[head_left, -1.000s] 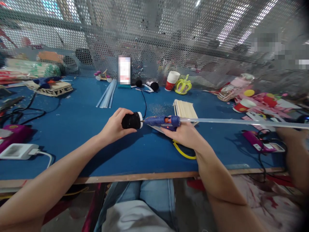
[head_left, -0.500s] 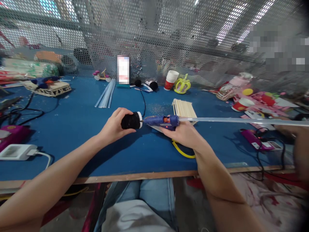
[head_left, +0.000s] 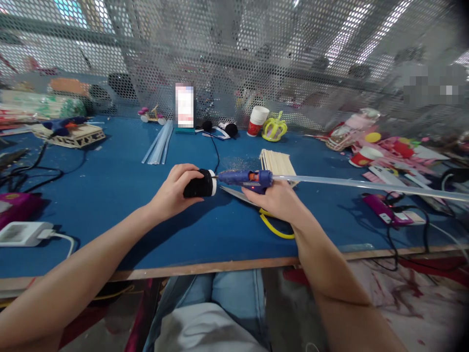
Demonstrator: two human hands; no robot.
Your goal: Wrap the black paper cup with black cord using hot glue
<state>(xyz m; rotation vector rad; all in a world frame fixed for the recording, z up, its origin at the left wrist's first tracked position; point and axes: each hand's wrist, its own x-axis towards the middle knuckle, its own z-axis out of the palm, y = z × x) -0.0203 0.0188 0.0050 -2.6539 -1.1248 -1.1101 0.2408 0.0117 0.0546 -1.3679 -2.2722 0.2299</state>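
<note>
My left hand (head_left: 175,188) grips a black-covered cylinder (head_left: 196,185) with a white rim, tipped on its side so that the rim faces right. In my right hand (head_left: 280,198) is a blue hot glue gun (head_left: 245,179), its small red light lit. A long clear glue stick (head_left: 351,183) sticks out of its back, reaching far to the right. The gun's nozzle is at the white rim; whether it touches cannot be made out. Below the gun lie scissors (head_left: 277,229) with yellow handles, partly hidden by my right hand.
Beyond my hands are spare glue sticks (head_left: 159,145), a phone (head_left: 184,106) on a stand, paper cups (head_left: 257,121), a yellow-green crown-shaped piece (head_left: 274,128) and a wooden-stick piece (head_left: 278,162). Purple boxes with cables (head_left: 388,210) sit right; a white power adapter (head_left: 25,233) sits left.
The nozzle has shifted slightly up along the white rim, and the glue stick now slopes down more to the right. Another person's arm at the right edge has gone from view.
</note>
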